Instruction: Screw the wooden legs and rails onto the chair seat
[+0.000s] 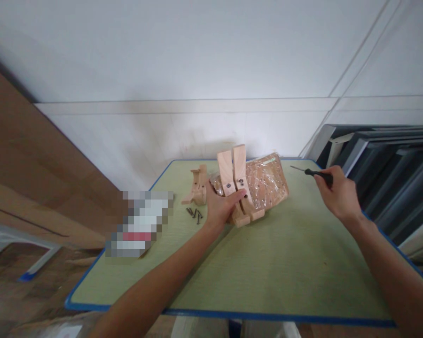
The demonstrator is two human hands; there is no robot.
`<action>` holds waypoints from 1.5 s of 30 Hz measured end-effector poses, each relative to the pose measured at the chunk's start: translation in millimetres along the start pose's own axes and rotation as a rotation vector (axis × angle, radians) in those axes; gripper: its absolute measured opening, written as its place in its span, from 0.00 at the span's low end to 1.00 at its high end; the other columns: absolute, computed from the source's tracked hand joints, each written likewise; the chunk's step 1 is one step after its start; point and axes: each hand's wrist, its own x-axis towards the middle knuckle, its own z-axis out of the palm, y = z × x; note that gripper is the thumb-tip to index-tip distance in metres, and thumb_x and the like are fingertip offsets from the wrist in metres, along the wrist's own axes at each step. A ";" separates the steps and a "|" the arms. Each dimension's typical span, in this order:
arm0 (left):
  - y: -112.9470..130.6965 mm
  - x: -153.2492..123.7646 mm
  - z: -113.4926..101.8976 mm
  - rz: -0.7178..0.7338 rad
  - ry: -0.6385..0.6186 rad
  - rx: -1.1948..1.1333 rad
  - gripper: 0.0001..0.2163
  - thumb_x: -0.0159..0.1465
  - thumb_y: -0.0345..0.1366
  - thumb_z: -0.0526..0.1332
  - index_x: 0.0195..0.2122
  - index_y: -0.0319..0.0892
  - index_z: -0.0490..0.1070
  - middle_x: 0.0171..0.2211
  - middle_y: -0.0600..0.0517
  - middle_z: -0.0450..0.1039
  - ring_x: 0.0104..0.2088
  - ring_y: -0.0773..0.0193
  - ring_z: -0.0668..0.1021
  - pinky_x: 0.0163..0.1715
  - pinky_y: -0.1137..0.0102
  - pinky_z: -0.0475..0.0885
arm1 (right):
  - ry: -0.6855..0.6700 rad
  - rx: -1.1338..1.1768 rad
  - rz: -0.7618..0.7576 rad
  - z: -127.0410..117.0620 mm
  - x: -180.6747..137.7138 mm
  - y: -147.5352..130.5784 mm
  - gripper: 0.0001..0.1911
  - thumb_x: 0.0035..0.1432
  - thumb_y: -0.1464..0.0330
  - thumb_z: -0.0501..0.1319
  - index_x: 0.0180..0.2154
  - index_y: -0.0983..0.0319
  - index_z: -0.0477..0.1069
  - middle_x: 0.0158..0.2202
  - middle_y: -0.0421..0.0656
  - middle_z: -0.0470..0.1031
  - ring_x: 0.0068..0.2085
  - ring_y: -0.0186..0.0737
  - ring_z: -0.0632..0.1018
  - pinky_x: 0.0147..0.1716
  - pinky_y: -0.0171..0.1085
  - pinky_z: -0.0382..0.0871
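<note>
My left hand point(223, 205) is closed around a pale wooden piece point(242, 162) made of two slats side by side, tilted upright over the table. Dark screw heads show in the slats, and one screw point(241, 181) seems to stand proud. In my right hand point(341, 195) is a screwdriver point(317, 174) with a black handle, its tip pointing left, apart from the wood. Behind the held piece lies a plastic-wrapped wooden board point(268, 183) with holes. Another wooden piece point(199, 185) rests left of my left hand, with several loose screws point(194, 214) in front of it.
The green table point(285, 277) has a blue edge and stands against a white wall point(204, 61). A blurred-out flat item point(144, 225) lies at its left side. Dark panels point(391, 159) lean at the right, and a brown board point(49, 155) stands at the left.
</note>
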 end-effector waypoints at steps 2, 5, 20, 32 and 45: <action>0.4 0.3 0.4 0.019 0.019 0.015 0.37 0.38 0.32 0.72 0.49 0.45 0.57 0.44 0.48 0.71 0.42 0.56 0.76 0.43 0.58 0.73 | 0.109 0.066 -0.029 -7.0 -7.9 -11.9 0.16 0.59 0.59 0.49 0.43 0.62 0.63 0.31 0.50 0.74 0.28 0.45 0.75 0.28 0.40 0.66; 1.1 0.0 0.1 0.077 0.038 0.053 0.38 0.38 0.33 0.72 0.50 0.46 0.56 0.44 0.48 0.71 0.43 0.57 0.76 0.44 0.60 0.72 | 0.304 0.191 -0.167 -11.8 -25.4 -30.2 0.11 0.57 0.62 0.54 0.40 0.60 0.64 0.33 0.51 0.74 0.31 0.45 0.75 0.31 0.39 0.68; -5.8 -7.9 -0.6 0.156 0.050 0.182 0.43 0.39 0.35 0.73 0.54 0.50 0.51 0.50 0.48 0.64 0.50 0.55 0.71 0.53 0.59 0.65 | 0.196 0.293 -0.790 -32.6 -71.3 -84.8 0.06 0.50 0.76 0.56 0.30 0.60 0.61 0.16 0.37 0.62 0.16 0.29 0.64 0.14 0.30 0.54; -7.5 -6.8 0.1 0.182 0.069 0.211 0.44 0.39 0.35 0.72 0.56 0.47 0.50 0.50 0.47 0.65 0.50 0.57 0.72 0.51 0.61 0.67 | 0.254 0.451 -0.869 -10.9 -70.2 -81.1 0.13 0.49 0.77 0.60 0.37 0.64 0.61 0.19 0.37 0.67 0.19 0.30 0.68 0.18 0.29 0.60; -7.0 -6.8 -0.6 0.265 0.038 0.240 0.40 0.41 0.35 0.71 0.54 0.49 0.52 0.50 0.47 0.65 0.48 0.57 0.73 0.50 0.61 0.68 | 0.253 0.473 -0.838 -13.4 -69.8 -79.6 0.13 0.48 0.78 0.61 0.36 0.64 0.61 0.19 0.36 0.66 0.19 0.28 0.67 0.18 0.28 0.59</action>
